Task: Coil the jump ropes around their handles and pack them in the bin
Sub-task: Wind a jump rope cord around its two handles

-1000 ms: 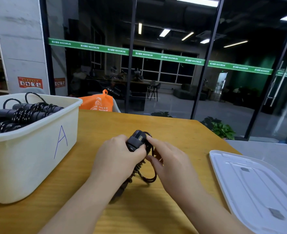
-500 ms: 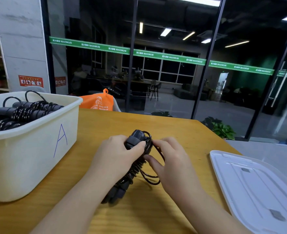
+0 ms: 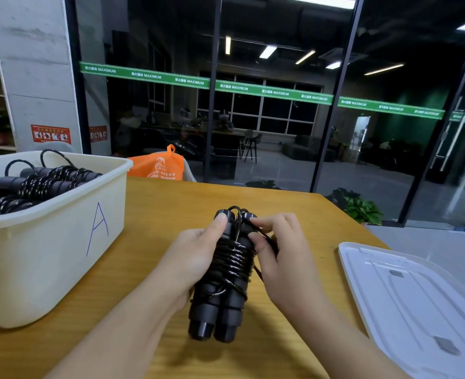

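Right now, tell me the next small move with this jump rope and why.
Probably tuck the loose end under the wraps. The rope is already coiled around both handles, the left hand grips the bundle, and the right hand pinches the last strand near the top. The bin waits on the left.

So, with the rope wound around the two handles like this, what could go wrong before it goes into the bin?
1. The cord end pinched by the right hand looks untucked; if released, the coil may unwind.
2. The left hand holds only the upper part of the handles, so they might slip apart.
3. The bin already looks quite full, so the bundle may not sit securely.
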The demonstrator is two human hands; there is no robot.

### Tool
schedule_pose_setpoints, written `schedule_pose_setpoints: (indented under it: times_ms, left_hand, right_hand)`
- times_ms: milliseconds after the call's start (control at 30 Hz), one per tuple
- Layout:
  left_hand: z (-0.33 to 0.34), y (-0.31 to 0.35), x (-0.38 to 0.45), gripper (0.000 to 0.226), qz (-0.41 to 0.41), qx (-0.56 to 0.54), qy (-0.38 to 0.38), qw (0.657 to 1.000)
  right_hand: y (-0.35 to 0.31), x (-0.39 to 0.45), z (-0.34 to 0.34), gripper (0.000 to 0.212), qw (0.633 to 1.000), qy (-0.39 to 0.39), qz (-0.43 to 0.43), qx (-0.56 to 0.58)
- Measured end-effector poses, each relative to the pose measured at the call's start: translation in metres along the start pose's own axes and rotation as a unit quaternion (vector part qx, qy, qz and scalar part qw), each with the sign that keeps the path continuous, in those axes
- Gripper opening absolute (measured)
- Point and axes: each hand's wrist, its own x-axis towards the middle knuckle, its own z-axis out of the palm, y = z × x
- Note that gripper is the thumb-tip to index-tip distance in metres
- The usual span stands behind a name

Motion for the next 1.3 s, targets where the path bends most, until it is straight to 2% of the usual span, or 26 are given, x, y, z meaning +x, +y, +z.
schedule_pose_setpoints:
  times_ms: [100,167,267,400,467,500,600,733,833,900,1067,1167,1300]
  left_hand:
    - [-0.001,-0.003,0.001,0.051,0.007,-0.002,-0.015,1.0]
    - [-0.002,-0.003,0.001,0.055,0.018,-0.002,-0.037,0.999]
    - [-0.003,-0.005,0.002,0.071,0.074,0.039,-0.044,0.996]
    - [-0.001,-0.003,0.002,0.034,0.137,0.128,-0.009,0.982]
    - [-0.001,-0.003,0.001,0.029,0.161,0.174,0.011,0.971]
    - [-0.001,-0.003,0.001,0.027,0.169,0.185,0.025,0.968]
    - [0.001,-0.002,0.0,0.02,0.177,0.188,0.073,0.963]
    - [0.007,-0.004,0.0,0.028,0.176,0.214,0.105,0.955]
    - [-0.003,-0.002,0.009,0.048,0.102,0.103,0.124,0.982]
    - [-0.006,0.0,0.008,0.05,0.096,0.104,0.115,0.983]
    - [0.007,-0.002,-0.002,0.028,0.174,0.211,0.118,0.955]
    - [0.011,-0.004,-0.004,0.033,0.222,0.258,0.133,0.931]
    - [0.016,-0.006,-0.009,0.044,0.293,0.289,0.131,0.902]
  right_hand:
    - [-0.005,-0.003,0.0,0.017,0.978,-0.072,0.156,0.119]
    - [-0.005,-0.001,0.001,0.023,0.96,-0.095,0.201,0.168]
    - [-0.004,0.001,0.001,0.028,0.969,-0.104,0.177,0.136]
    - [-0.005,0.002,-0.005,0.027,0.973,-0.095,0.167,0.128]
    - [-0.005,0.001,-0.008,0.031,0.971,-0.096,0.179,0.124]
    - [-0.006,0.0,-0.009,0.035,0.978,-0.093,0.166,0.088]
    - [-0.015,-0.001,-0.012,0.031,0.993,-0.077,0.081,-0.024]
    - [-0.019,0.003,-0.019,0.019,0.993,-0.067,0.097,0.019]
    - [-0.016,0.004,-0.026,0.017,0.988,-0.089,0.117,0.053]
    - [-0.015,0.004,-0.025,0.017,0.985,-0.069,0.133,0.089]
    - [-0.018,0.002,-0.008,0.008,0.976,-0.012,0.176,0.129]
    - [-0.015,0.003,-0.006,0.013,0.969,0.029,0.199,0.14]
    - [-0.014,0.003,-0.007,0.015,0.965,0.034,0.217,0.145]
